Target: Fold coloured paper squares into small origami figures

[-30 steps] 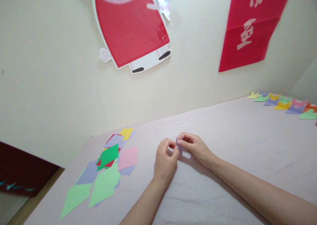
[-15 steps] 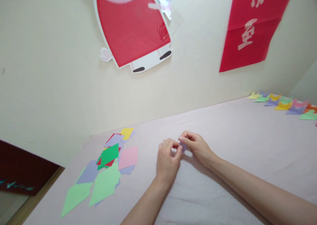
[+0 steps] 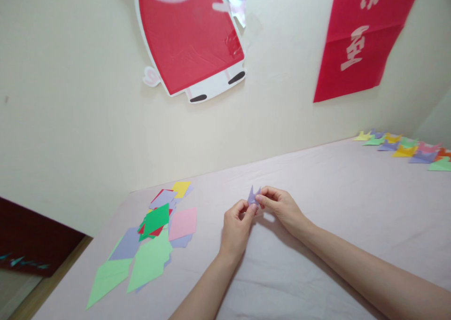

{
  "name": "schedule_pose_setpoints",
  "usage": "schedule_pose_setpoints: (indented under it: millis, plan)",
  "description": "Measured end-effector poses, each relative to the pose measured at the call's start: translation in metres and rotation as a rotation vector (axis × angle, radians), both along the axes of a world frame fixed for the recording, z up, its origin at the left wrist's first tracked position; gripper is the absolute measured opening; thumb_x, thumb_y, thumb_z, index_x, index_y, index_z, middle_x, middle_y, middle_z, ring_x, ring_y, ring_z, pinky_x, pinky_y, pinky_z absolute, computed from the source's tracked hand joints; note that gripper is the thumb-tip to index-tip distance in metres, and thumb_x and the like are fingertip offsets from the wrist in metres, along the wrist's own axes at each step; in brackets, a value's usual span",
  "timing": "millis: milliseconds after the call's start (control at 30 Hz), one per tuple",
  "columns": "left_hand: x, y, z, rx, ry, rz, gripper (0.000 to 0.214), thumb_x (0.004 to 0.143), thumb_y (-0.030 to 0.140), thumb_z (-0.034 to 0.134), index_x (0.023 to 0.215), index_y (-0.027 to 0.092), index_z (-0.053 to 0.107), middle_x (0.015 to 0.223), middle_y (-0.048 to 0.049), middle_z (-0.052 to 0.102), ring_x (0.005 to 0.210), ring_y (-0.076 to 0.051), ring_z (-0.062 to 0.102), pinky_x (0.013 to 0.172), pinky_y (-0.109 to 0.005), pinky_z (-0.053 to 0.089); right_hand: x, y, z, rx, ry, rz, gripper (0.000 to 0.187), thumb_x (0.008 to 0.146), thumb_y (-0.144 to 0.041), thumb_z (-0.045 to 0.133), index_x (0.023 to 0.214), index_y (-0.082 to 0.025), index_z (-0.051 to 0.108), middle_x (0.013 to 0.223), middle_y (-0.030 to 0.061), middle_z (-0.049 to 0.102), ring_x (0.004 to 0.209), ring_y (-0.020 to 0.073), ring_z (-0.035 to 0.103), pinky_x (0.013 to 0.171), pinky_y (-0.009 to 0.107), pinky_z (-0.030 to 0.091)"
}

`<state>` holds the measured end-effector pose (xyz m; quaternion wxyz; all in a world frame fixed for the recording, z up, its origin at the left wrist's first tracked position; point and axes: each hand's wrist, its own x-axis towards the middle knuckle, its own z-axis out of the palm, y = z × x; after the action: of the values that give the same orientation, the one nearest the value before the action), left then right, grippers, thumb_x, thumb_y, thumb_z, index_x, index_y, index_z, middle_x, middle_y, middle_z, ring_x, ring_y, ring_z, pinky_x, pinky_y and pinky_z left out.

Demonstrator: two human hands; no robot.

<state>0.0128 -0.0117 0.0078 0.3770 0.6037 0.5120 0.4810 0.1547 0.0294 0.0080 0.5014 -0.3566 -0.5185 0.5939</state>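
A small folded purple paper (image 3: 251, 199) with two pointed tips standing up is held between both hands, just above the pale sheet. My left hand (image 3: 235, 226) pinches its lower left part between thumb and forefinger. My right hand (image 3: 280, 206) pinches its right side, near one of the points. The fingers cover the lower part of the folded paper.
To the left lie loose paper squares: a dark green one (image 3: 157, 220), a pink one (image 3: 183, 223) and a light green one (image 3: 150, 259). Several folded paper pieces (image 3: 405, 150) stand in rows at the far right. Behind the pale sheet (image 3: 299, 273) rises a wall (image 3: 275, 122).
The purple paper has turned upward between my fingers, so its two points now show. My right fingers have shifted slightly downward along it.
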Motion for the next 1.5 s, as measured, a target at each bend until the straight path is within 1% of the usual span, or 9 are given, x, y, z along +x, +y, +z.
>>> schedule_pose_setpoints:
  millis: [167, 300, 533, 600, 700, 833, 1233, 1333, 1500]
  plan:
    - [-0.001, -0.001, -0.002, 0.009, 0.040, 0.021, 0.023, 0.089, 0.034, 0.055, 0.075, 0.017, 0.064, 0.073, 0.0004, 0.064, 0.071, -0.015, 0.058, 0.067, -0.024, 0.042, -0.003, -0.003, 0.002, -0.020, 0.082, 0.040, 0.025, 0.070, -0.041, 0.075, 0.074, -0.019, 0.064, 0.071, -0.0013, 0.060, 0.069, 0.0150, 0.054, 0.070, 0.029, 0.043]
    - [0.000, -0.002, -0.002, 0.025, 0.105, 0.021, 0.019, 0.088, 0.029, 0.055, 0.074, 0.018, 0.062, 0.071, 0.0017, 0.061, 0.068, -0.014, 0.054, 0.064, -0.024, 0.040, -0.003, -0.003, 0.003, -0.035, 0.101, 0.019, 0.023, 0.068, -0.037, 0.076, 0.066, -0.019, 0.063, 0.069, -0.0014, 0.059, 0.068, 0.0141, 0.051, 0.067, 0.028, 0.042]
    - [0.002, -0.002, -0.003, 0.036, 0.214, 0.022, 0.015, 0.084, 0.023, 0.059, 0.069, 0.019, 0.059, 0.069, 0.0024, 0.056, 0.069, -0.015, 0.052, 0.065, -0.026, 0.037, -0.002, -0.002, -0.001, -0.041, 0.134, 0.015, 0.020, 0.072, -0.037, 0.075, 0.071, -0.019, 0.065, 0.071, -0.0013, 0.061, 0.067, 0.0138, 0.052, 0.066, 0.028, 0.042]
    - [0.003, -0.003, 0.001, 0.049, 0.224, 0.042, 0.005, 0.081, 0.022, 0.063, 0.077, 0.020, 0.061, 0.077, 0.0010, 0.059, 0.076, -0.016, 0.054, 0.070, -0.027, 0.039, -0.001, -0.002, 0.000, -0.028, 0.120, -0.004, 0.021, 0.071, -0.037, 0.075, 0.069, -0.019, 0.064, 0.072, -0.0013, 0.061, 0.068, 0.0140, 0.053, 0.067, 0.028, 0.042]
    - [0.003, -0.005, 0.009, 0.154, 0.194, 0.128, 0.010, 0.082, 0.021, 0.064, 0.091, 0.021, 0.060, 0.092, -0.0017, 0.061, 0.089, -0.018, 0.056, 0.081, -0.030, 0.042, 0.000, -0.002, 0.002, 0.022, 0.050, -0.039, 0.022, 0.070, -0.039, 0.075, 0.070, -0.019, 0.065, 0.074, -0.0003, 0.061, 0.071, 0.0153, 0.053, 0.067, 0.028, 0.042]
    - [0.003, -0.007, 0.017, 0.293, 0.158, 0.185, 0.003, 0.087, 0.020, 0.059, 0.085, 0.022, 0.058, 0.090, -0.0010, 0.059, 0.091, -0.018, 0.055, 0.083, -0.030, 0.041, -0.001, -0.002, 0.004, 0.133, -0.039, -0.028, 0.022, 0.072, -0.040, 0.073, 0.070, -0.020, 0.066, 0.074, 0.0005, 0.061, 0.073, 0.0165, 0.054, 0.067, 0.028, 0.042]
    - [0.003, -0.006, 0.013, 0.279, 0.125, 0.194, 0.004, 0.087, 0.019, 0.060, 0.084, 0.021, 0.059, 0.089, -0.0006, 0.059, 0.091, -0.017, 0.055, 0.083, -0.029, 0.041, -0.001, -0.003, 0.000, 0.156, -0.084, -0.033, 0.019, 0.075, -0.039, 0.071, 0.075, -0.020, 0.069, 0.073, 0.0000, 0.063, 0.070, 0.0164, 0.055, 0.067, 0.029, 0.042]
    - [0.004, -0.006, 0.014, 0.257, 0.121, 0.181, 0.004, 0.087, 0.018, 0.059, 0.083, 0.021, 0.059, 0.089, -0.0005, 0.060, 0.090, -0.017, 0.055, 0.082, -0.028, 0.041, 0.001, -0.004, -0.001, 0.223, -0.127, -0.055, 0.015, 0.078, -0.036, 0.069, 0.075, -0.021, 0.070, 0.075, 0.0009, 0.064, 0.073, 0.0172, 0.055, 0.067, 0.029, 0.042]
    - [0.003, -0.005, 0.016, 0.218, 0.104, 0.198, 0.010, 0.085, 0.025, 0.062, 0.078, 0.020, 0.058, 0.083, -0.0003, 0.060, 0.084, -0.017, 0.056, 0.079, -0.028, 0.042, 0.003, -0.006, 0.003, 0.440, -0.253, -0.093, 0.015, 0.083, -0.035, 0.066, 0.076, -0.022, 0.070, 0.077, 0.0030, 0.065, 0.078, 0.0200, 0.058, 0.073, 0.033, 0.043]
